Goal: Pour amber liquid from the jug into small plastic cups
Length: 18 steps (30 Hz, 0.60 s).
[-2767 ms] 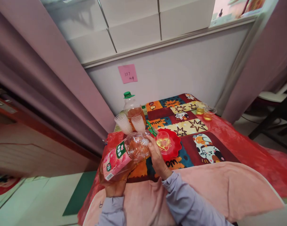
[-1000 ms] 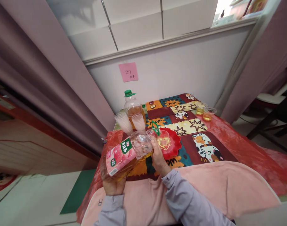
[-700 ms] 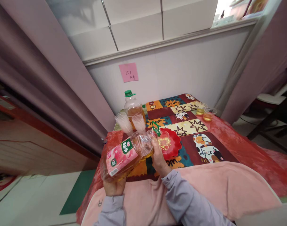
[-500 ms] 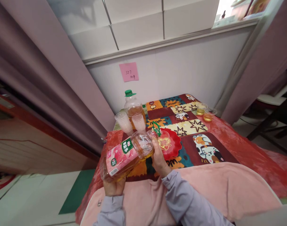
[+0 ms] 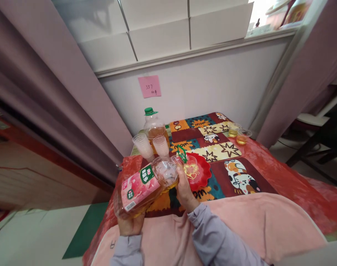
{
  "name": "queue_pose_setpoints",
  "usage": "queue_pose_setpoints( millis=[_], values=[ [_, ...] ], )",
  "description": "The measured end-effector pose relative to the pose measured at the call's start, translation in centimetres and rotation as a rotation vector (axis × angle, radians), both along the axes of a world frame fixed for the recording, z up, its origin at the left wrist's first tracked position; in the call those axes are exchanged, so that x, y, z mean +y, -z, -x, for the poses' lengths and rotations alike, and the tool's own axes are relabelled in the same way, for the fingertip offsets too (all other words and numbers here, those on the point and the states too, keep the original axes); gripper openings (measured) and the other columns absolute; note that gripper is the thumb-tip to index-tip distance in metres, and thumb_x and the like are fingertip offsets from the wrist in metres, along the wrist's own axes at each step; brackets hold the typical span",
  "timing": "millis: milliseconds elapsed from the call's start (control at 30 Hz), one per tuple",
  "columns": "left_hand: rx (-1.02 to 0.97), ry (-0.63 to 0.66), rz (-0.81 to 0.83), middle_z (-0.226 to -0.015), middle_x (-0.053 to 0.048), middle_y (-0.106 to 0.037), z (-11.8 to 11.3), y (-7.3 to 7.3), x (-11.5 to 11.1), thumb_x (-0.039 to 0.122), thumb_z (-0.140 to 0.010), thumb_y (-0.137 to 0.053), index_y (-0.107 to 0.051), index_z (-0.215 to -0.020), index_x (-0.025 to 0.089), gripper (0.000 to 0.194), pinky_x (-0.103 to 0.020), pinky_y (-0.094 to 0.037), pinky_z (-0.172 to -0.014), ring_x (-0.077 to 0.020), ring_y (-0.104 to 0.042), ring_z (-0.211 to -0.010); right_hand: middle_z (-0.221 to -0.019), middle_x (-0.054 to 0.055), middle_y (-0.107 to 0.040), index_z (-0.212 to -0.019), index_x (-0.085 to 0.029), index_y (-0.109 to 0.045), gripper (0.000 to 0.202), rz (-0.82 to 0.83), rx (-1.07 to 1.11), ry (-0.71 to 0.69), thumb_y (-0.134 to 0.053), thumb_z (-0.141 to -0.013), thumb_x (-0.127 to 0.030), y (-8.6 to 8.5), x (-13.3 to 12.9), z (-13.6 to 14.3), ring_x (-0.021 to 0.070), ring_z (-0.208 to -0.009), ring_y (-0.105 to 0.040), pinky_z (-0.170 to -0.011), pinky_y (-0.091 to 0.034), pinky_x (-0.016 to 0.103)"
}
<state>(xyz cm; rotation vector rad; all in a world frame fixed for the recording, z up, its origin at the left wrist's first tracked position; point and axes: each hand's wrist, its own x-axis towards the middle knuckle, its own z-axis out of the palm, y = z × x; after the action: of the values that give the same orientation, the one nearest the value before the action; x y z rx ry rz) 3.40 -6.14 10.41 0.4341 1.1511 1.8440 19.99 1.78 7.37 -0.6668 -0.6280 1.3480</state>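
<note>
A large clear juice bottle (image 5: 142,184) with a pink label and amber juice is tilted, its neck toward the right. My left hand (image 5: 131,224) supports its base from below, and my right hand (image 5: 185,190) grips it near the neck. The bottle's mouth is over a red scalloped plate (image 5: 205,170). On that plate stands a clear plastic cup (image 5: 191,166), partly hidden by the bottle. A green strip (image 5: 182,152) hangs at the bottle neck. Whether juice flows out is hard to make out.
Two stacks of plastic cups (image 5: 143,145) stand behind the bottle, before a second juice bottle (image 5: 155,129) with a green cap. Cups of juice (image 5: 242,137) sit at the table's far right. Patterned mats (image 5: 237,177), red film (image 5: 281,173) and a pink cloth (image 5: 240,221) cover the table.
The whole view has shifted slightly, so everything sits a little further left and lower. Both hands keep hold of the tilted bottle, whose angle looks nearly the same.
</note>
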Motion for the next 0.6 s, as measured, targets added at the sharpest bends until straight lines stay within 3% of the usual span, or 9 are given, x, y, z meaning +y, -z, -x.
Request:
queue_pose_setpoints(
  millis=[333, 600],
  values=[
    [0.095, 0.029, -0.067, -0.136, -0.004, -0.078, 0.13, 0.58, -0.01, 0.059, -0.100, -0.062, -0.066, -0.143, 0.035, 0.049, -0.051, -0.068, -0.091, -0.0313, -0.078, -0.112, -0.130, 0.004, -0.080, -0.127, -0.024, -0.076, 0.049, 0.011, 0.002, -0.012, -0.060, -0.098, -0.060, -0.12, 0.16, 0.06, 0.0264, -0.133, -0.067, -0.119, -0.049, 0.043],
    [0.065, 0.006, 0.003, -0.144, -0.002, -0.074, -0.32, -0.03, 0.33, 0.062, -0.098, -0.062, -0.069, -0.140, 0.036, 0.049, -0.042, -0.070, -0.086, -0.0270, -0.077, -0.114, -0.132, 0.004, -0.079, -0.131, -0.024, -0.076, 0.052, 0.018, -0.018, 0.025, -0.062, -0.097, -0.060, -0.41, 0.05, -0.30, 0.0257, -0.139, -0.063, -0.122, -0.046, 0.043]
  ],
)
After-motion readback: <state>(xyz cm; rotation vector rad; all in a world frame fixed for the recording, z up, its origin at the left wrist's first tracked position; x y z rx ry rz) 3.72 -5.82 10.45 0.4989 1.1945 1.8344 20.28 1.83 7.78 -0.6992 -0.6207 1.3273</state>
